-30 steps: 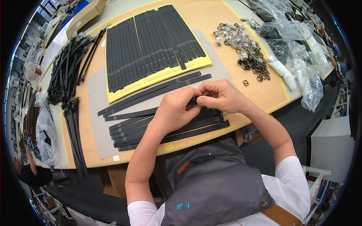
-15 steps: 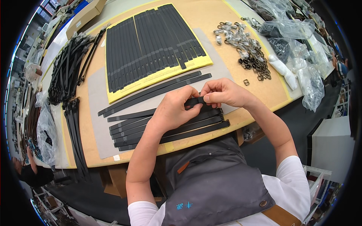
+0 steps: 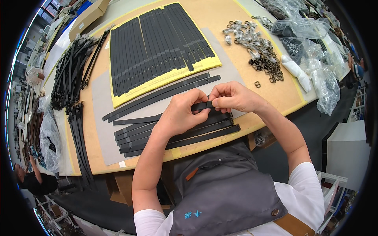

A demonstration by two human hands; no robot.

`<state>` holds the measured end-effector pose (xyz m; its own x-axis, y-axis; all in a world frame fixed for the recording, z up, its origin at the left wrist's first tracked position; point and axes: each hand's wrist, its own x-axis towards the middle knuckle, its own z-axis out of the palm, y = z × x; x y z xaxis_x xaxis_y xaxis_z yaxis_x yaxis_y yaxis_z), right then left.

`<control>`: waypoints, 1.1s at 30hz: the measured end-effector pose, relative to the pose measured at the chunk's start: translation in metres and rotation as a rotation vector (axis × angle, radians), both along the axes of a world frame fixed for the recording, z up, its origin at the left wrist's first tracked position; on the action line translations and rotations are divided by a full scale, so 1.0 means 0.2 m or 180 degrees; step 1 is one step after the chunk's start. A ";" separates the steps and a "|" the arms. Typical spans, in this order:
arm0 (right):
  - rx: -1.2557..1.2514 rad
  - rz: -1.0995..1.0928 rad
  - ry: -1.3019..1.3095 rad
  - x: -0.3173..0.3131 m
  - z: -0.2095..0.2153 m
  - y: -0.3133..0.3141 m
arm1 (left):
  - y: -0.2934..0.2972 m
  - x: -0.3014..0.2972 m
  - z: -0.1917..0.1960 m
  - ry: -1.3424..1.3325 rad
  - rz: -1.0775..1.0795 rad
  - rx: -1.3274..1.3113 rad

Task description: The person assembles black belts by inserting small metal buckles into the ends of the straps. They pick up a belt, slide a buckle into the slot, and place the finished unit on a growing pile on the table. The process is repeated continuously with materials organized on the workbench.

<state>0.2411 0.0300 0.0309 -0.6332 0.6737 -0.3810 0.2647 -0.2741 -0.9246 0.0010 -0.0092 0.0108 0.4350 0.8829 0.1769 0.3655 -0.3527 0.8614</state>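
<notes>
A black strap [image 3: 138, 120] runs from the left under my left hand, its near end folded or looped between my fingers. My left hand [image 3: 183, 112] is closed round it, thumb and forefinger pinching beside the end. My right hand [image 3: 235, 98] pinches the tip of the same strap with thumb and forefinger. Whether a small loop sits on the strap there is too small to tell. Below my hands lies a row of black straps [image 3: 189, 138], partly hidden by my left forearm. Two more straps [image 3: 165, 92] lie just beyond my hands.
Farther back, a yellow-edged board [image 3: 169, 76] carries many black straps side by side. Metal rings and clasps [image 3: 265, 59] are heaped at right. Bundled black straps [image 3: 73, 70] hang over the table's left side. Plastic bags [image 3: 315, 74] lie at far right; a person [image 3: 37, 179] is at lower left.
My hands stay almost in place, still pinching the strap end, with only slight finger shifts. At lower left the other person has moved slightly.
</notes>
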 end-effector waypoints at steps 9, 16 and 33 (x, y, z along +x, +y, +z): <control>-0.0047 0.0044 -0.0036 0.00 0.01 0.01 | 0.00 0.00 0.00 0.0069 -0.0028 0.0016; 0.0003 0.0019 -0.0057 -0.01 0.00 0.00 | 0.00 0.00 -0.01 0.0102 -0.0050 0.0087; 0.0619 0.0063 -0.0274 -0.03 -0.02 -0.04 | -0.01 0.01 0.01 0.0101 -0.0086 0.0162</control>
